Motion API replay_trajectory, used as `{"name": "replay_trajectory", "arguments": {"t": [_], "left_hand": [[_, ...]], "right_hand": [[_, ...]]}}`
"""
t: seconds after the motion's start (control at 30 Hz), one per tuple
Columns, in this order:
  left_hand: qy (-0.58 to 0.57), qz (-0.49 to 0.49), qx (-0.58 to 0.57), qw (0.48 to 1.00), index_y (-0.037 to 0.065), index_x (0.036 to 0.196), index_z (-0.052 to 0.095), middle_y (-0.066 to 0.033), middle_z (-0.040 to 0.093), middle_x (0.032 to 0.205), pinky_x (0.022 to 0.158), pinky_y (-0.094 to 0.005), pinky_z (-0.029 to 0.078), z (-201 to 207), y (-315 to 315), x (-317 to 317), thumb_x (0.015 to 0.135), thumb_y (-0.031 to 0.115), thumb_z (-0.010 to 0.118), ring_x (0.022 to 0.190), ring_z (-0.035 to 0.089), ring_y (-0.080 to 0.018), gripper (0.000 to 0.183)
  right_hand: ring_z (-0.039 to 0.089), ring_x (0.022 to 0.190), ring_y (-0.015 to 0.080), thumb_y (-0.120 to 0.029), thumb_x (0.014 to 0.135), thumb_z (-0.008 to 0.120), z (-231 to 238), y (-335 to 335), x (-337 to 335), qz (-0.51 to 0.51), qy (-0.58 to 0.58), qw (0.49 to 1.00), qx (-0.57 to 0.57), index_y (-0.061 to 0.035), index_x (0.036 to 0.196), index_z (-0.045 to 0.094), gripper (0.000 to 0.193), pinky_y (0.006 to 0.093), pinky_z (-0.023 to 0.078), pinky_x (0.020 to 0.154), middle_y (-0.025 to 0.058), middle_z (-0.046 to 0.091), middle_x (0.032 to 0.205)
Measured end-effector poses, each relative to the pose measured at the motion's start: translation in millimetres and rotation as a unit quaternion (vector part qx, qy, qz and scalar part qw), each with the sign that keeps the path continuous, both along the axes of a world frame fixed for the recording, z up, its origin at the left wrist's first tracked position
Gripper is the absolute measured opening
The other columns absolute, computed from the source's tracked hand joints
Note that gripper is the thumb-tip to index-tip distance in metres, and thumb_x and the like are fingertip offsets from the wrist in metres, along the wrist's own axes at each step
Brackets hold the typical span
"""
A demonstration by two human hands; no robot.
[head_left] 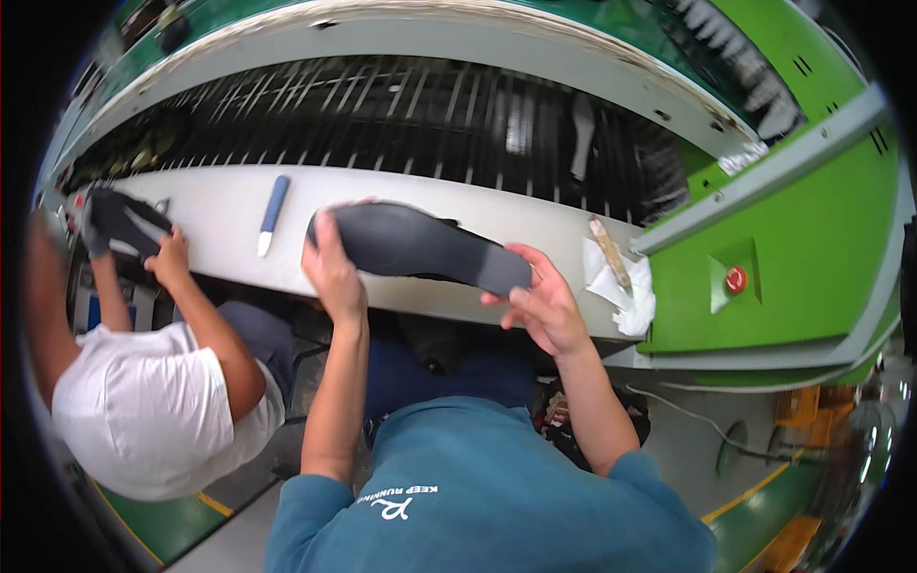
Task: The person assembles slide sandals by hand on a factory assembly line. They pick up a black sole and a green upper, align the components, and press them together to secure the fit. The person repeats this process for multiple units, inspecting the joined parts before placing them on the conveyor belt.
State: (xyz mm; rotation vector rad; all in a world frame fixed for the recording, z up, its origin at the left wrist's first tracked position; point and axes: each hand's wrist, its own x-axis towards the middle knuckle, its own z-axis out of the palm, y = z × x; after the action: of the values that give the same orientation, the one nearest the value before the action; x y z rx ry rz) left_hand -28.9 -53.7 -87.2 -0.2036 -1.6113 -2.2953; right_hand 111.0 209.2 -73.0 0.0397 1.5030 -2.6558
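Observation:
A dark grey shoe sole point(411, 244) is stretched lengthwise between my two hands, above the front of the white worktop. My left hand point(336, 272) grips its left end, thumb on the upper face and the other fingers mostly hidden behind. At the narrower right end, my right hand point(544, 301) pinches the sole between thumb and fingers, with some fingers spread below. Beyond the sole, to the left, lies a blue-handled tool point(274, 215) with a pale tip, touched by neither hand.
A co-worker point(167, 406) at my left handles another dark sole point(124, 222). Behind the worktop point(215, 196) runs a dark bed of thin bars point(382, 115). At right, a brownish stick-like tool point(611, 250) rests on white paper point(621, 296), beside a green machine panel with a red button point(735, 279).

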Motion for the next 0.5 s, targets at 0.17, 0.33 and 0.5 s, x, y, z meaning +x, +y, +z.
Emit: {"name": "replay_trajectory", "arguments": {"t": [0.17, 0.33, 0.5], "left_hand": [[-0.003, 0.100, -0.300, 0.949, -0.008, 0.140, 0.062, -0.0181, 0.069, 0.136, 0.106, -0.0348, 0.054, -77.6, -2.4, 106.6, 0.110, 0.024, 0.069, 0.123, 0.067, -0.0223, 0.045], [0.024, -0.140, -0.086, 0.986, -0.003, 0.164, 0.034, -0.0259, 0.040, 0.168, 0.127, -0.0559, 0.042, -63.8, 28.1, 106.2, 0.105, 0.028, 0.074, 0.158, 0.042, -0.0404, 0.078], [-0.041, -0.058, -0.093, 0.993, 0.003, 0.164, 0.038, -0.0180, 0.048, 0.154, 0.118, -0.0413, 0.044, -46.2, 56.3, 7.9, 0.106, 0.028, 0.073, 0.137, 0.053, -0.0267, 0.072]], "right_hand": [[0.071, 0.102, 0.0133, -0.011, 0.100, 0.083, 14.9, -3.6, -32.0, -0.177, -0.023, 0.984, -0.023, -0.0065, 0.144, 0.054, 0.053, 0.0287, 0.059, 0.084, 0.0044, 0.070, 0.119], [0.066, 0.093, 0.0077, -0.016, 0.086, 0.097, 43.1, -8.2, -64.5, -0.236, 0.098, 0.955, 0.153, -0.0049, 0.128, 0.059, 0.058, 0.0259, 0.055, 0.084, 0.0009, 0.070, 0.106], [0.057, 0.094, 0.0213, -0.029, 0.071, 0.100, 76.4, -38.9, -59.0, -0.233, 0.296, 0.780, 0.499, -0.0085, 0.109, 0.073, 0.051, 0.0351, 0.052, 0.082, 0.0064, 0.067, 0.096]]}}
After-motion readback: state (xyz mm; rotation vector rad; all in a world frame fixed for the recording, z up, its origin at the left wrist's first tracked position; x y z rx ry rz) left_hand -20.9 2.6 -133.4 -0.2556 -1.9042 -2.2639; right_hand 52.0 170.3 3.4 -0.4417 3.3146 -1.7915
